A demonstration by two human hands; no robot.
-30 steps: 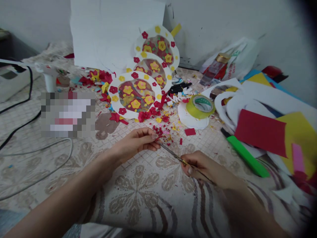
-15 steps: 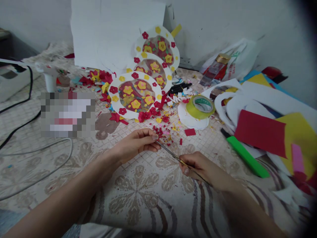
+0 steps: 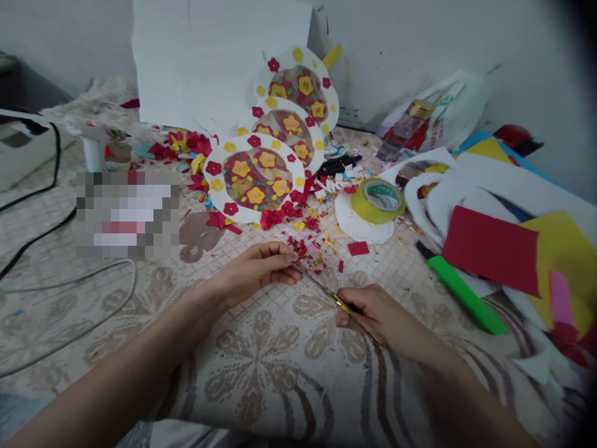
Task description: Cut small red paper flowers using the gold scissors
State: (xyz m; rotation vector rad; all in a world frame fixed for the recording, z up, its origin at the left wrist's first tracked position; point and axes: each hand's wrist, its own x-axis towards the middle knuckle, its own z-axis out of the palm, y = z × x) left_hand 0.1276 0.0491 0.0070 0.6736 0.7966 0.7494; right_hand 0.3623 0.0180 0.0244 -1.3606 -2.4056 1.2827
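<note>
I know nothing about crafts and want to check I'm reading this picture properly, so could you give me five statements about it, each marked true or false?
1. The right hand is holding scissors. True.
2. The roll of tape lies on red paper. False: it lies on white paper.
3. The bottle at the back has a gold-coloured cap. True.
4. The left hand is gripping the green tool. False: the green tool lies over on the right, in neither hand, and the left hand is at the scissors' tips.
5. The frontmost round decoration has red and yellow flowers. True.
</note>
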